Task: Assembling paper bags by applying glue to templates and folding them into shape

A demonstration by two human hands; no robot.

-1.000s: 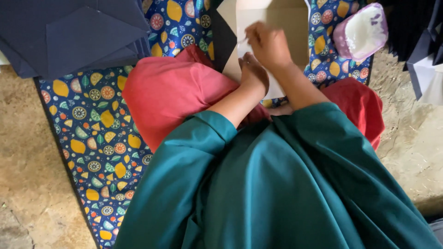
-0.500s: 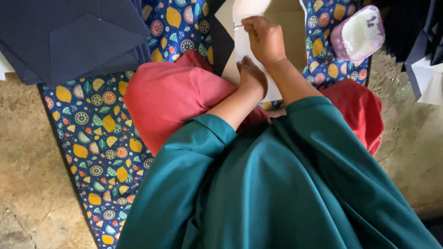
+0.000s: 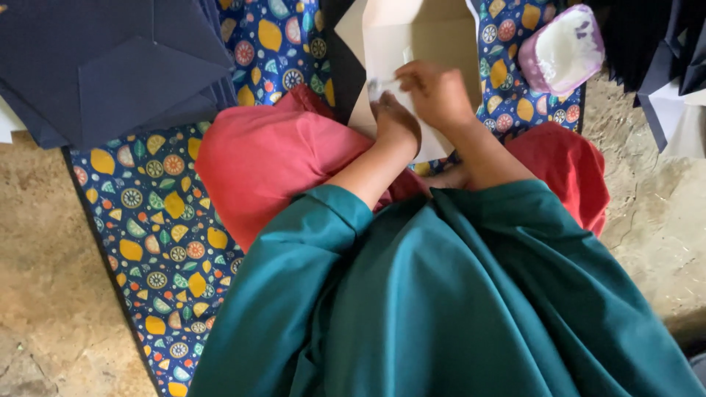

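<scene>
Right hand [image 3: 439, 94] clenched, fingertips pressing the pale folded paper [image 3: 412, 44]; it sits slightly nearer than half a second ago. Left hand [image 3: 396, 123] lies flat, pinning the paper's near edge, unchanged. Paper lies far-centre on the patterned cloth [image 3: 158, 220]. Judged: crease being pressed. Dark sheet stack [image 3: 110, 66] far left, unmoved.
</scene>
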